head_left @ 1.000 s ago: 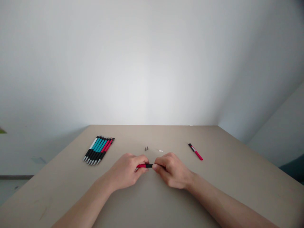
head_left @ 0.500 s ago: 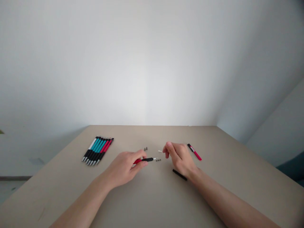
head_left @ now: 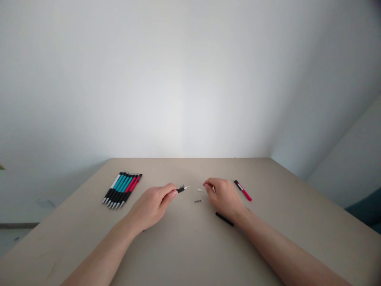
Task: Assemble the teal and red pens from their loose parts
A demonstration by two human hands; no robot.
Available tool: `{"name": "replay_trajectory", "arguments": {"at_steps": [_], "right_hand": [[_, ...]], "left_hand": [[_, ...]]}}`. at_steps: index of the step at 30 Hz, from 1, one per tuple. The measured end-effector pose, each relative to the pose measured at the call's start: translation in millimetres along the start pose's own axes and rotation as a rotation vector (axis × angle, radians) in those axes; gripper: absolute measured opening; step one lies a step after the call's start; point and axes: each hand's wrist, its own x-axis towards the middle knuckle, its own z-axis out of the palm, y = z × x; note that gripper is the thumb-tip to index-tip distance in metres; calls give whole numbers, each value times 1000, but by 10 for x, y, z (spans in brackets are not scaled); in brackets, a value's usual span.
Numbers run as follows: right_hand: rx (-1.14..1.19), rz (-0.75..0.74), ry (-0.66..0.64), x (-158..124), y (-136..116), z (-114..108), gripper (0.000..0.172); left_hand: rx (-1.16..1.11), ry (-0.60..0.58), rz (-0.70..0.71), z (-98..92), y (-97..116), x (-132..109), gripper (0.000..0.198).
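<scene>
My left hand (head_left: 154,203) pinches a pen body (head_left: 180,190), its black grip and pale tip pointing right; the hand hides the rest. My right hand (head_left: 224,196) is curled above the table with thumb and forefinger nearly together; whether anything is between them is hidden. A small white piece (head_left: 200,190) lies just left of its fingertips. Below that piece sits a small spring (head_left: 198,201). Close to my right wrist lies a black tube (head_left: 224,219). Beyond my right hand rests a red barrel with a black end (head_left: 243,190).
On the left of the beige table (head_left: 178,254), several pens (head_left: 122,190) lie side by side: white, teal and red with black grips. A pale wall (head_left: 184,79) stands behind the table. Something dark teal (head_left: 364,208) shows at the far right edge.
My left hand has turned and shifted slightly left and up with the pen body. The white piece now lies apart from my right fingertips, which have drawn closer together.
</scene>
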Motion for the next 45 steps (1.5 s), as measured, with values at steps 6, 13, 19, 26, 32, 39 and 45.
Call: {"name": "replay_trajectory", "arguments": {"at_steps": [6, 13, 19, 26, 32, 39, 45], "right_hand": [[10, -59, -86, 14, 59, 67, 22], [29, -102, -164, -8, 31, 78, 23], [32, -142, -182, -9, 35, 95, 23], [32, -176, -199, -9, -13, 105, 22], [51, -221, -206, -15, -11, 106, 21], [58, -267, -200, -14, -33, 109, 21], [66, -275, -195, -15, -55, 92, 24]], "left_hand": [[1, 7, -23, 2, 9, 8, 31], [12, 44, -87, 17, 0, 21, 32], [59, 74, -144, 50, -23, 32, 31], [115, 54, -125, 85, -71, 32, 25], [137, 51, -74, 117, -143, 67, 27], [32, 11, 33, 168, -193, 84, 30], [17, -60, 68, 186, -182, 99, 35]]}}
